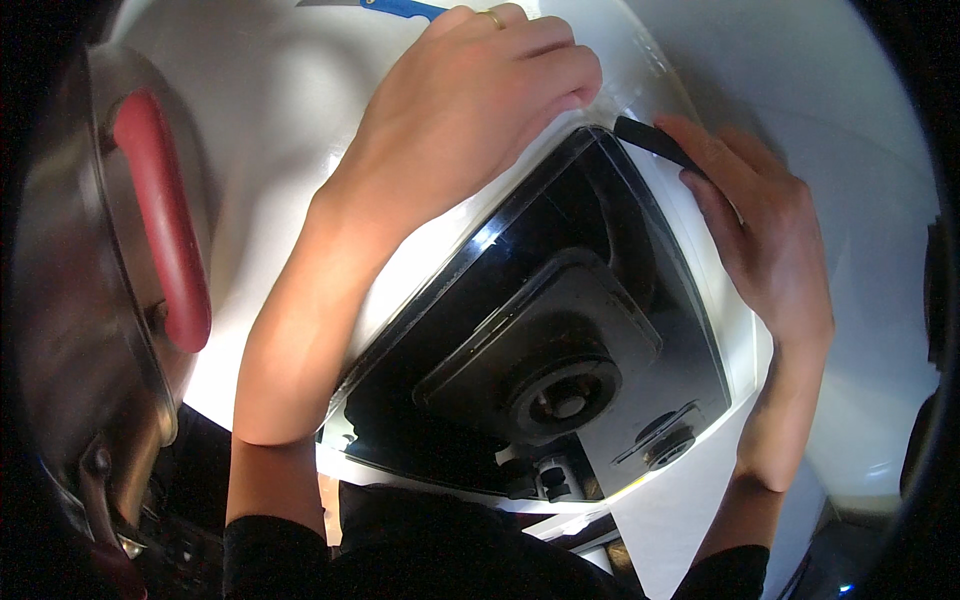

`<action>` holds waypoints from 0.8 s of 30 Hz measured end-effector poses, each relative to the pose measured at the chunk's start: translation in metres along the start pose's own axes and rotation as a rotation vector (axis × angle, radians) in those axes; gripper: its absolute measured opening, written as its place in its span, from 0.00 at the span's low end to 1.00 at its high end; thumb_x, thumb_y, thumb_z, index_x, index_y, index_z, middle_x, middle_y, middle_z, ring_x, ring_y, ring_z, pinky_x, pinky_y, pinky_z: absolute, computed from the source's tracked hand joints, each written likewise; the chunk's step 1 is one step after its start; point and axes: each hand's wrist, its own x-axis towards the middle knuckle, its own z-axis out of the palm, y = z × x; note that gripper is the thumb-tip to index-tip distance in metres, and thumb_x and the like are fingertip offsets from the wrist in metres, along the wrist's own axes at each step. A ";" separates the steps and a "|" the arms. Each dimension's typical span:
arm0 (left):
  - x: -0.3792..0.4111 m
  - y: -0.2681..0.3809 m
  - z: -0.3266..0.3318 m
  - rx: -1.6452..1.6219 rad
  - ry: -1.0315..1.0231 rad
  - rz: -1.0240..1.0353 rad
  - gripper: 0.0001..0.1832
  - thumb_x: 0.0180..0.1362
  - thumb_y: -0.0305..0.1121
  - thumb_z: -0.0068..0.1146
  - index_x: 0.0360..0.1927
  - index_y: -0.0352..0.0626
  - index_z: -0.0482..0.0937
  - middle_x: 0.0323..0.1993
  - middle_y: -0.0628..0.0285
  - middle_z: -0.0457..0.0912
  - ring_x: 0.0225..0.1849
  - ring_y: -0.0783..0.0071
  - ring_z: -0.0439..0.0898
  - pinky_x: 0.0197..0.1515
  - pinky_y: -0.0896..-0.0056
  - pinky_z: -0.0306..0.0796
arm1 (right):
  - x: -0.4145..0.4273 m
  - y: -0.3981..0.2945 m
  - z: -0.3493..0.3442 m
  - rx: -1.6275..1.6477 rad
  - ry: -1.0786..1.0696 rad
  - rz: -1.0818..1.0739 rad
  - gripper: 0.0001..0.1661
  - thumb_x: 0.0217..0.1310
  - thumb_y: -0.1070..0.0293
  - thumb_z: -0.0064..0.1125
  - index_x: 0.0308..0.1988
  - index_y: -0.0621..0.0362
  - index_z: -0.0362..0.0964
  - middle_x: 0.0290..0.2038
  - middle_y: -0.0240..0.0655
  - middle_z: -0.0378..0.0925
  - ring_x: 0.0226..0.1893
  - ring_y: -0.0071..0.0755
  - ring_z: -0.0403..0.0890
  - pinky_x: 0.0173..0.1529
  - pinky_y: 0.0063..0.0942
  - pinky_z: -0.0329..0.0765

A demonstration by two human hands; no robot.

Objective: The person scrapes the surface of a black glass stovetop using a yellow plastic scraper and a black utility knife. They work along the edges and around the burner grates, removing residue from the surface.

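My right hand (757,202) grips a flat black strip-like tool (656,142) between thumb and fingers. Its tip is at the far corner of a black glass-topped gas hob (555,202), where glass meets the white countertop (277,142). Just left of that corner is my left hand (487,90), its fingers curled and a ring on one of them. The fingertips are hidden beneath it, so whether it holds anything is unclear. A knife with a blue handle (401,7) shows at the top edge, its handle passing behind the left hand's fingers.
At left, close to my left forearm, stands a large metal pot (60,247) with a red handle (165,225). The hob bears a round burner (566,394) and a control knob (670,446) near its front edge. Dark objects (934,292) sit at the right rim.
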 end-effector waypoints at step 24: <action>0.002 0.001 0.003 0.034 0.053 0.087 0.05 0.68 0.32 0.66 0.44 0.47 0.84 0.42 0.63 0.83 0.47 0.56 0.82 0.50 0.56 0.74 | -0.004 0.003 -0.003 -0.066 -0.008 0.014 0.22 0.75 0.75 0.63 0.65 0.54 0.83 0.39 0.42 0.83 0.31 0.39 0.81 0.36 0.37 0.77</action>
